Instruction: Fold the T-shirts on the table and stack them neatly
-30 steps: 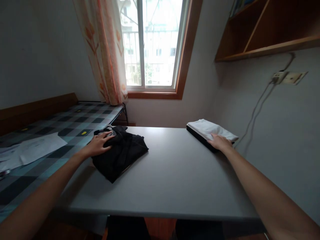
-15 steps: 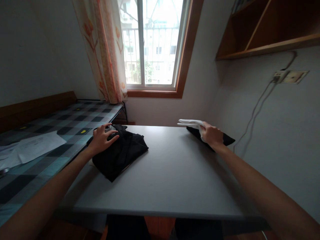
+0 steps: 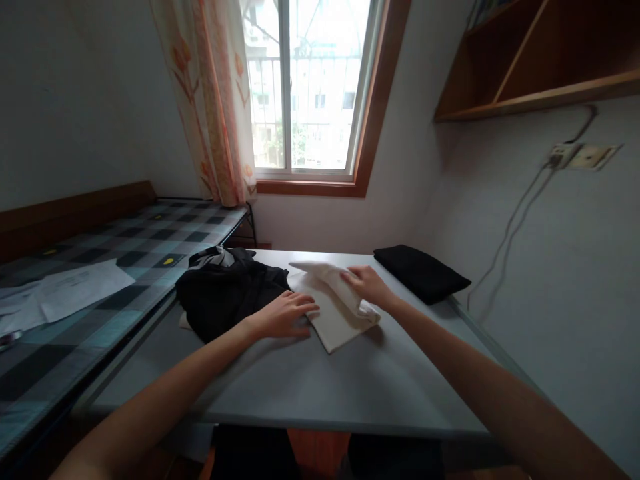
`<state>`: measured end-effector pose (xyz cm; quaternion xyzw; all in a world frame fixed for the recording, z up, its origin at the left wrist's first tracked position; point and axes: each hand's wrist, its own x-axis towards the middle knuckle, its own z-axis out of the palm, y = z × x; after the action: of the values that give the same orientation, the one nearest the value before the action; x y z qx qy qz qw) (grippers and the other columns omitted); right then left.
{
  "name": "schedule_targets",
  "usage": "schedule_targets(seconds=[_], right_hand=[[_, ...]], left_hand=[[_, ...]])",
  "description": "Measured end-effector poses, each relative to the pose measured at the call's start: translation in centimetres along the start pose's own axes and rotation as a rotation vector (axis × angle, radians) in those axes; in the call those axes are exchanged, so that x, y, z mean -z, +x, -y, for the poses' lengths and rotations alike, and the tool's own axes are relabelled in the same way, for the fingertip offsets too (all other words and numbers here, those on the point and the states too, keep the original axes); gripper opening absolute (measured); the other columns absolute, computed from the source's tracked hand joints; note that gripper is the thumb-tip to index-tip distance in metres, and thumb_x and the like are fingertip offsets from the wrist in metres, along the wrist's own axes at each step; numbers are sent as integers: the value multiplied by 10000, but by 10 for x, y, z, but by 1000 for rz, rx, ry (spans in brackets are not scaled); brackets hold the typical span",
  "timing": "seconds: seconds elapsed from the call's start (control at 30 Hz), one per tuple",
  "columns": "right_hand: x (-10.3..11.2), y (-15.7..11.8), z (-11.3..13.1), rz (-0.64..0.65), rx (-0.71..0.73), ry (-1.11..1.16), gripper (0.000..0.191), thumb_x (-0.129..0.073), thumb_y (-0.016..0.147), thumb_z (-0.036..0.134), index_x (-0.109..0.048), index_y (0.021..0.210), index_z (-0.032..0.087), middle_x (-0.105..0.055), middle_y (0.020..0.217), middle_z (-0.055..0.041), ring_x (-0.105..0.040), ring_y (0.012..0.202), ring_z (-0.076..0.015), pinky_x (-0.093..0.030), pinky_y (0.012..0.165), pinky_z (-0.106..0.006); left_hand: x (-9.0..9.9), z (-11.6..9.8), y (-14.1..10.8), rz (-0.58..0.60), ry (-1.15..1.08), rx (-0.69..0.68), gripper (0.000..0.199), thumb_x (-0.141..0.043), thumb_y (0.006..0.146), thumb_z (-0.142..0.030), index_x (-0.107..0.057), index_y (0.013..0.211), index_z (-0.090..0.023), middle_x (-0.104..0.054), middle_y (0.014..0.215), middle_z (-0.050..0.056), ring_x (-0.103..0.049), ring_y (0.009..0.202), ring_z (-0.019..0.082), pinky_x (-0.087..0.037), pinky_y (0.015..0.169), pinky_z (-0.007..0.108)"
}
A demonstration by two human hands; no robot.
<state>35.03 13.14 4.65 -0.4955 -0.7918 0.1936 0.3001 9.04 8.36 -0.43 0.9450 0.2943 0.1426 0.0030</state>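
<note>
A folded white cloth [image 3: 327, 333] lies partly opened on the middle of the table, its upper layer lifted and bent over. My right hand [image 3: 367, 283] pinches that upper layer near its right side. Fingers spread, my left hand [image 3: 286, 315] reaches over the cloth's left edge; whether the fingertips touch it I cannot tell. Behind my left hand sits a rumpled pile of black clothing [image 3: 215, 300] with a grey piece [image 3: 215, 257] on top. A neatly folded black cloth [image 3: 423, 273] rests at the table's far right corner.
The white table [image 3: 320, 393] stands before me. On the left is a bed with a checked cover [image 3: 45, 360] and papers [image 3: 85, 287] on it. A cable [image 3: 510, 227] hangs from a socket on the right wall, below a wooden shelf [image 3: 540, 97].
My right hand has brought the white cloth from the folded black cloth at right to the table's middle. My left hand has left the black pile and moved right, toward the white cloth.
</note>
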Motion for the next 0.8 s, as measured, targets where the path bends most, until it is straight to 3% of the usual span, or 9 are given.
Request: schedule_targets(seconds=[0.07, 0.17, 0.23, 0.3, 0.4, 0.47, 0.5, 0.67, 0.8], right_hand=[[26, 2, -16, -138, -97, 76, 431, -462, 821, 515, -663, 704, 152, -629, 662, -37, -530, 613, -168, -380, 549, -261], [67, -7, -52, -313, -235, 92, 383, -518, 791, 464, -682, 930, 148, -692, 824, -87, -613, 696, -202, -462, 613, -283], [88, -21, -79, -332, -325, -11, 414, -580, 755, 404, -650, 1074, 149, -702, 842, -105, -636, 700, -209, -484, 611, -288], [102, -42, -103, -214, -443, -104, 413, -655, 695, 362, -647, 1053, 157, -696, 765, -90, -640, 643, -207, -491, 564, -288], [109, -73, -125, 208, -639, -93, 292, -726, 629, 370, -649, 835, 179, -640, 571, -36, -604, 494, -181, -485, 485, -286], [106, -85, -129, 397, -619, -43, 266, -710, 647, 427, -614, 700, 185, -613, 511, -24, -580, 448, -161, -473, 467, -275], [103, -86, -126, 418, -559, -35, 282, -688, 667, 454, -601, 661, 186, -612, 506, -27, -578, 451, -157, -469, 472, -271], [65, -53, -88, 170, -137, -127, 275, -614, 750, 455, -686, 746, 189, -726, 765, -71, -663, 716, -200, -505, 683, -293], [10, -18, -49, 154, 37, -263, 255, -617, 789, 429, -719, 806, 195, -742, 894, -95, -670, 832, -228, -482, 793, -303]], left_hand=[[-13, -4, 6, 24, 11, -30, 469, -635, 861, -429, -558, 1292, -259, -599, 1252, 85, -575, 1111, 231, -406, 932, 349], [-22, -4, 15, 37, 91, -70, 232, -540, 928, -248, -654, 1130, -246, -640, 1129, 71, -602, 1018, 201, -420, 908, 346], [-18, 3, 19, 51, 113, -78, 204, -520, 920, -153, -694, 1004, -221, -664, 1023, 65, -615, 951, 182, -432, 911, 345], [-5, 14, 21, 25, 83, 1, 166, -553, 907, -149, -704, 938, -210, -673, 972, 55, -619, 930, 172, -452, 918, 346], [22, 36, 16, -63, 47, 170, 180, -587, 916, -252, -664, 1068, -192, -648, 1104, 74, -613, 996, 194, -500, 906, 387], [38, 48, 12, -90, 48, 220, 307, -574, 930, -330, -593, 1195, -176, -599, 1213, 97, -605, 1035, 212, -526, 885, 421], [44, 52, 10, -96, 47, 237, 341, -568, 934, -352, -571, 1225, -174, -584, 1239, 102, -603, 1043, 214, -533, 879, 427], [40, 44, 17, -95, 41, 261, 342, -571, 931, -352, -573, 1222, -173, -586, 1235, 102, -605, 1040, 215, -533, 877, 427], [14, 17, 36, -30, 5, 154, 168, -595, 864, -162, -713, 960, -232, -693, 1017, 33, -644, 918, 170, -504, 885, 332]])
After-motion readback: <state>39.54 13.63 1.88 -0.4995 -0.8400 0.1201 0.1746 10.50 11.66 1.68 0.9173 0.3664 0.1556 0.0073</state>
